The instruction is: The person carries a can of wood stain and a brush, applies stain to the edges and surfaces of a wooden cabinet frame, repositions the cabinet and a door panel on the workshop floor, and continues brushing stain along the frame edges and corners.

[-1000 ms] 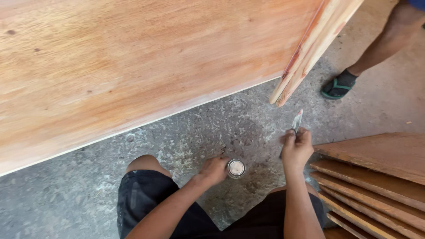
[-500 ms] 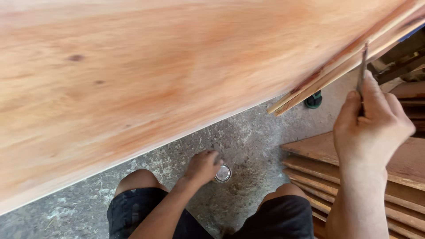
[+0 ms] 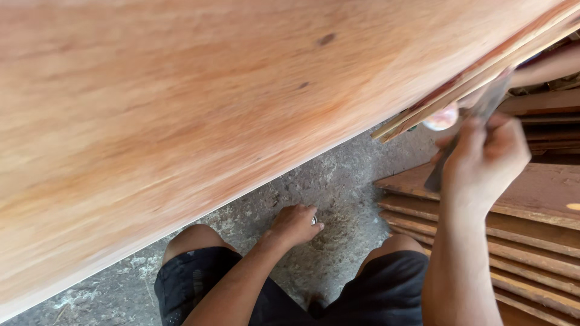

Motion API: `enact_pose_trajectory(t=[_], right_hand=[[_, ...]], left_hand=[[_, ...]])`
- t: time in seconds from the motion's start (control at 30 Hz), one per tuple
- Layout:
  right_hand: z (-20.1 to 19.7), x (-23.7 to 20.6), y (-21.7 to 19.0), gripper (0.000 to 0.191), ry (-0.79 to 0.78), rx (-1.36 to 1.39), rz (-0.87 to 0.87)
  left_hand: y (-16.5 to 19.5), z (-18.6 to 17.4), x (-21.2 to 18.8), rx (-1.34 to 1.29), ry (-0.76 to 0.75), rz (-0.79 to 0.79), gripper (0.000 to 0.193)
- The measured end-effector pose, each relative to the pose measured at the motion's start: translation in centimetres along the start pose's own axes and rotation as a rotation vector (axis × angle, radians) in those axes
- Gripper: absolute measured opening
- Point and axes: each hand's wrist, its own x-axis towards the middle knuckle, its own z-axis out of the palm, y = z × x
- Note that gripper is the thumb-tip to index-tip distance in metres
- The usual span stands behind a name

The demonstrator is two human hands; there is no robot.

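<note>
At the far right edge of the wood panel [image 3: 181,121], the right hand [image 3: 483,157] grips a putty knife [image 3: 477,115] closed; blur hides the blade tip, so a slip could gouge the edge. The left hand [image 3: 294,224] covers the small can [image 3: 314,221] on the concrete floor [image 3: 338,181], fingers curled over it; a nudge could tip it.
</note>
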Motion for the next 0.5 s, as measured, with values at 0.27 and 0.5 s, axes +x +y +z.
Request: enact_pose_trajectory(t=[0.27,0.5], right_hand=[[8.1,-4.7,-2.5,0.021,-0.214,0.138,0.553],[2.7,-7.0,-0.2,0.021,-0.135,-0.007,0.166]], left_hand=[[-0.9,0.5,-0.8,-0.036,-0.021,-0.009,0.046],[-1.5,1.5,-0.8,-0.039,0.051,0.048,0.045]])
